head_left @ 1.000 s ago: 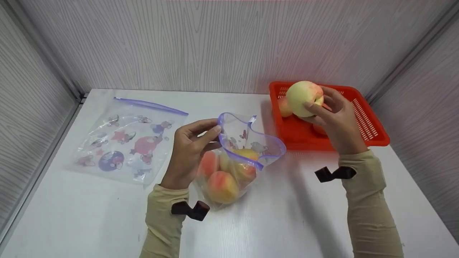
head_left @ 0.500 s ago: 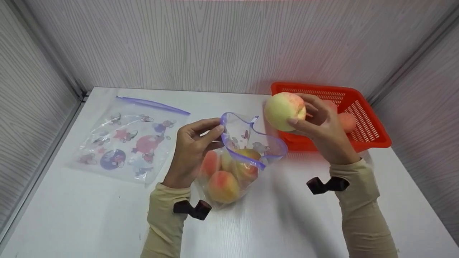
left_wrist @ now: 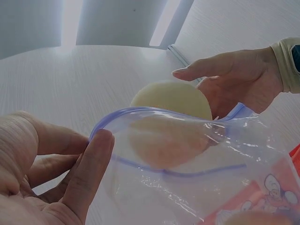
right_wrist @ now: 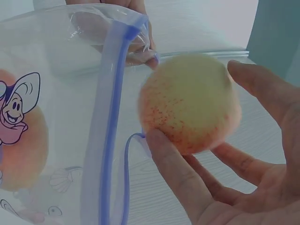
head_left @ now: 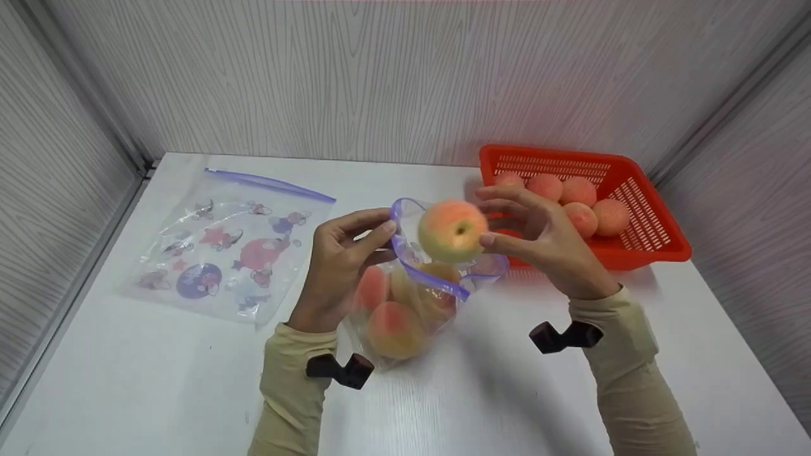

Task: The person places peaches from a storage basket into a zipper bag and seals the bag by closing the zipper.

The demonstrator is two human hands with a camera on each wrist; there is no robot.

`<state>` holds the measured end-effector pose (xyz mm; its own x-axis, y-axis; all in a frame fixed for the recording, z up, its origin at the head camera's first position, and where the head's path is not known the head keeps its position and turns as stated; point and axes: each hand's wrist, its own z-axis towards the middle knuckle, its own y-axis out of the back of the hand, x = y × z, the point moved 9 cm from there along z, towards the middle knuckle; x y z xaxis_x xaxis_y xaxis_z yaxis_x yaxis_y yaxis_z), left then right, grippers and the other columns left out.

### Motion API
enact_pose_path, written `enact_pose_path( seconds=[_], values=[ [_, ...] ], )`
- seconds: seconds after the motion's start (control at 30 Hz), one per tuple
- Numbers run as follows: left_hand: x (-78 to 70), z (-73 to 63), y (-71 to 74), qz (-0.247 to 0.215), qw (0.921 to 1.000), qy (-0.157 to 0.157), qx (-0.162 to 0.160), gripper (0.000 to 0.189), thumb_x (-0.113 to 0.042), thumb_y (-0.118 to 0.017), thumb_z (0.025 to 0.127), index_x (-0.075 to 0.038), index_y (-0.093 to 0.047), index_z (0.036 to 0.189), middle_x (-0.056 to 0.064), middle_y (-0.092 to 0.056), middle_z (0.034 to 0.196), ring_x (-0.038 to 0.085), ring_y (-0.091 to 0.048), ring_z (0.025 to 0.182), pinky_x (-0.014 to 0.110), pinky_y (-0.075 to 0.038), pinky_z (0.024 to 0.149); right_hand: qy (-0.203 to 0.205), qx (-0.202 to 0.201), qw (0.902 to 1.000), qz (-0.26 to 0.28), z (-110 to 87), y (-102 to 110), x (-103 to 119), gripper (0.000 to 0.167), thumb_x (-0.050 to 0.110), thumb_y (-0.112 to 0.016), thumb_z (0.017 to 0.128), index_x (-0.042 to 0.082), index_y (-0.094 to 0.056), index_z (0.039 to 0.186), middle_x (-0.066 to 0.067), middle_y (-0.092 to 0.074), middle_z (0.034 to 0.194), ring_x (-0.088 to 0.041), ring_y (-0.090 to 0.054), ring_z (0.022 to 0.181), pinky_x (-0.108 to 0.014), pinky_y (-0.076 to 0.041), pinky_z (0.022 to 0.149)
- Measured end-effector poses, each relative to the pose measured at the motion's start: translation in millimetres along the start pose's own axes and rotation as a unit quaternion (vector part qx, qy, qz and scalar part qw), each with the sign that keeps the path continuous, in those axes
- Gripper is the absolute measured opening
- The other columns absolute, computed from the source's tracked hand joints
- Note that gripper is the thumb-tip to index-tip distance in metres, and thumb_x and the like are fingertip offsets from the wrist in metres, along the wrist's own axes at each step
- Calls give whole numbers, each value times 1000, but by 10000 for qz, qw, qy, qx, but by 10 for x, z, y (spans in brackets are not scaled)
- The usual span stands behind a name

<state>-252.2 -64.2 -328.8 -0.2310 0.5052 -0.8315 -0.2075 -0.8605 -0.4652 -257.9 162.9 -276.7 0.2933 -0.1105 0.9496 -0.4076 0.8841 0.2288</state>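
The head view looks forward and down from above the near side of the white table (head_left: 209,386), far enough back to include the red basket (head_left: 633,256). The left wrist view sits close beside the left hand (head_left: 332,272), facing across the bag's purple rim (head_left: 437,282) to the right hand (head_left: 557,253); the right wrist view, equally close, faces back leftward. All 3 share the peach (head_left: 453,231) and that rim.

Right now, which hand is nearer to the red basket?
Right. The right hand overlaps the red basket in the head view; the left hand is farther left, pinching the open bag.
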Motion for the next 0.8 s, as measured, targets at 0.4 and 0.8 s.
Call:
enact_pose_path(
  seconds=[0.4,0.8],
  values=[
    [-16,-2,-12,-21,10000,-9,-10,17,6,-67,94,7,-72,110,15,-70,95,18,-70,77,33,-64,72,624,-1423,9877,171,-54,476,299,36,9,-68,96,1,-61,131,-23,-62,126,-39,-63,109,-37,-61,86],
    [-19,-8,7,169,9999,24,-6,18,4,-67,94,8,-72,111,24,-70,99,21,-72,78,38,-63,76,458,-3045,9441,-1180,39,1312,137,40,18,-78,89,5,-65,125,-14,-67,117,-25,-66,94,-23,-60,75]
  ],
)
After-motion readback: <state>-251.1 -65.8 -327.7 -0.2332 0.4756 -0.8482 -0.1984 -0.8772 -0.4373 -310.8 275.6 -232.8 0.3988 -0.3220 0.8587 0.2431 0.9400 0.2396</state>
